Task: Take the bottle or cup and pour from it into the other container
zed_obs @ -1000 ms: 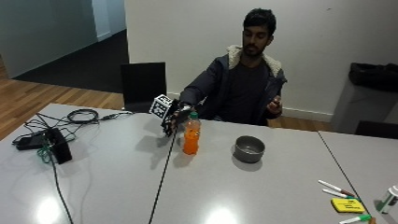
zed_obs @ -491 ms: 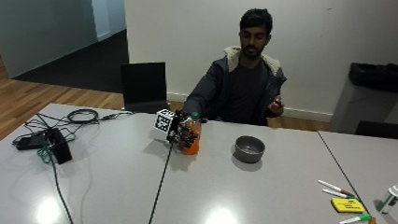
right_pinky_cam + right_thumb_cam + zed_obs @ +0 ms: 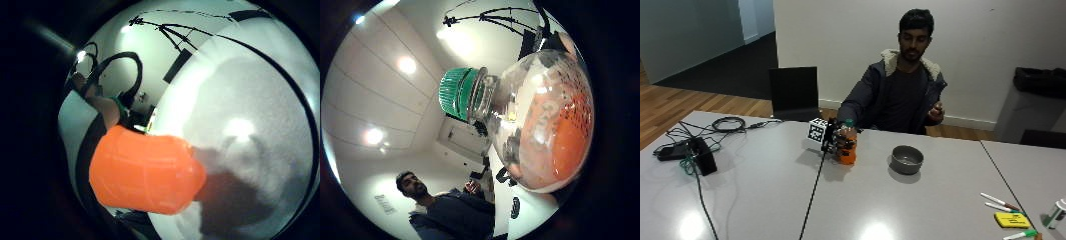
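The clear plastic bottle of orange drink with a green cap (image 3: 846, 145) is gripped upright by the black-gloved right hand (image 3: 833, 141), its base on the grey table (image 3: 773, 200). The round grey metal cup (image 3: 907, 159) stands near the bottle, on the side away from the glove, so pouring would be made across that gap.

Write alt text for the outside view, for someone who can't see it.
A seated person's gloved right hand grips an upright orange bottle with a green cap, standing on a grey table. A small metal bowl sits on the table apart from it, on the side away from the hand. Cables lie at one end, markers at the other.
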